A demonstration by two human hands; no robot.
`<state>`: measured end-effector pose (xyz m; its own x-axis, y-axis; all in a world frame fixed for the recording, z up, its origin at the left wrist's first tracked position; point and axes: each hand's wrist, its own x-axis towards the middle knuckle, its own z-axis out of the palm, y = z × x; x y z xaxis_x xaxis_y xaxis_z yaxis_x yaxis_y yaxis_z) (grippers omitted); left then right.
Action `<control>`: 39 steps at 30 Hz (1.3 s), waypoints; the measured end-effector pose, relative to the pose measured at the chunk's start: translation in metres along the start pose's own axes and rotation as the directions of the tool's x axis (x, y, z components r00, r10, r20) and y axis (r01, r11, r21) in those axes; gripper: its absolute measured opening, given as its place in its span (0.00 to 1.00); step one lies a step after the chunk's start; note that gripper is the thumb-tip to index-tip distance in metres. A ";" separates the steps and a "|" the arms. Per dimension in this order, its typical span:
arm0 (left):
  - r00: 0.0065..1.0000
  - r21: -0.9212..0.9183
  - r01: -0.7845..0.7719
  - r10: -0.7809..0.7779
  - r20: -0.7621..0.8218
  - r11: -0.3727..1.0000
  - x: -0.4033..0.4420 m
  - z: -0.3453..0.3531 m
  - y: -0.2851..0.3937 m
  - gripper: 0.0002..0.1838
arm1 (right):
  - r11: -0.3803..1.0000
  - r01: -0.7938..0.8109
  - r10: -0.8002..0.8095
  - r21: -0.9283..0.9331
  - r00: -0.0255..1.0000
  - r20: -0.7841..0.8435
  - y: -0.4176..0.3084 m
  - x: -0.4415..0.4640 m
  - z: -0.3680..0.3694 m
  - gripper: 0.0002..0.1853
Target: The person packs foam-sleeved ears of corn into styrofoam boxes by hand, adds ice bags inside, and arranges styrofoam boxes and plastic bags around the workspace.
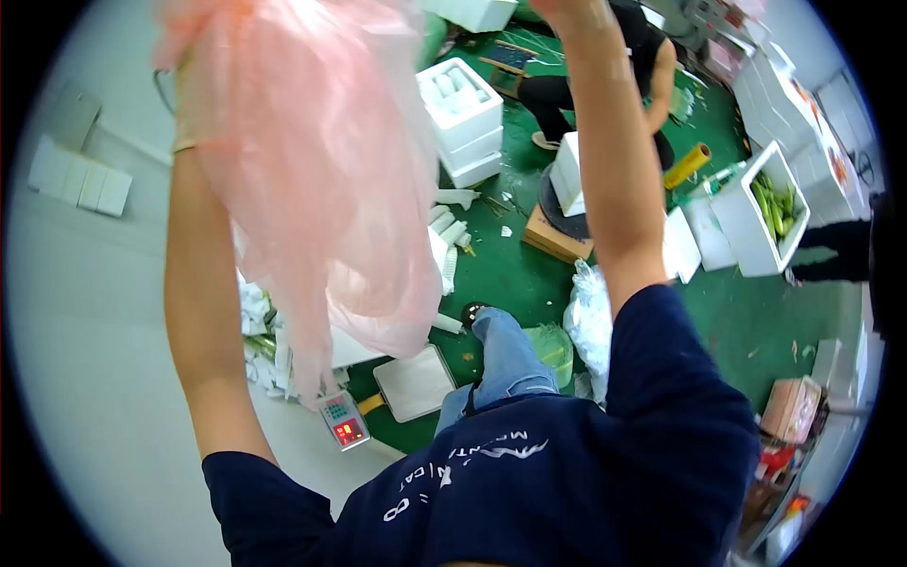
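A thin, translucent pink plastic bag (331, 161) hangs large and crumpled from the top edge, in front of my raised left arm. My left hand (185, 99) is up at the bag's left side, closed on it as far as I can tell; the plastic covers its fingers. A pale band shows round that wrist. My right arm (619, 170) is stretched upward too, and its hand lies beyond the top edge. Below the bag sits a digital scale display (342, 422) with red lit digits, beside its flat weighing plate (414, 383).
White foam boxes (463, 118) are stacked ahead on the green floor (501, 255). A person in black (548, 99) sits beyond my right arm. Long green vegetables (775, 206) fill a foam box (746, 231) at right. Another person's dark trouser leg (836, 250) shows at far right.
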<state>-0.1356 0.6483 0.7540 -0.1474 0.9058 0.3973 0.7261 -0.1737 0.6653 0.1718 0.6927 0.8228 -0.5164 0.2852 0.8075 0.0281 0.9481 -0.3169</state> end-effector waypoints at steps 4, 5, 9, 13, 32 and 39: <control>0.998 0.058 -0.060 0.058 0.040 0.997 -0.001 0.011 -0.002 0.16 | 0.362 -0.805 0.913 0.469 0.409 -0.003 0.053 -0.263 0.070 0.24; 0.995 0.071 -0.081 0.077 0.056 0.994 -0.002 0.014 -0.004 0.16 | 0.220 -0.825 0.953 0.520 0.295 0.065 0.046 -0.300 0.110 0.25; 0.985 0.091 -0.143 0.134 0.106 0.985 -0.005 0.036 -0.012 0.15 | 0.178 -0.871 0.922 0.457 0.310 0.231 -0.020 -0.335 0.214 0.22; 0.977 0.115 -0.187 0.173 0.122 0.976 -0.039 0.052 -0.010 0.14 | 0.264 -0.852 0.790 0.452 0.460 0.406 -0.075 -0.332 0.233 0.18; 0.575 -0.177 0.219 0.020 0.818 0.960 -0.259 0.223 -0.036 0.12 | 0.406 -0.851 0.871 0.334 0.250 -0.423 0.057 -0.323 0.093 0.09; 0.673 -0.229 0.254 -0.002 0.739 0.940 -0.201 0.269 -0.040 0.11 | 0.432 -0.892 0.848 0.136 0.453 0.276 -0.122 -0.369 0.122 0.07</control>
<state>0.0455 0.5774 0.4771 0.3960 0.8959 -0.2013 0.4914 -0.0216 0.8707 0.2544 0.4545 0.5028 -0.4462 0.8940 -0.0404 0.3560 0.1358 -0.9246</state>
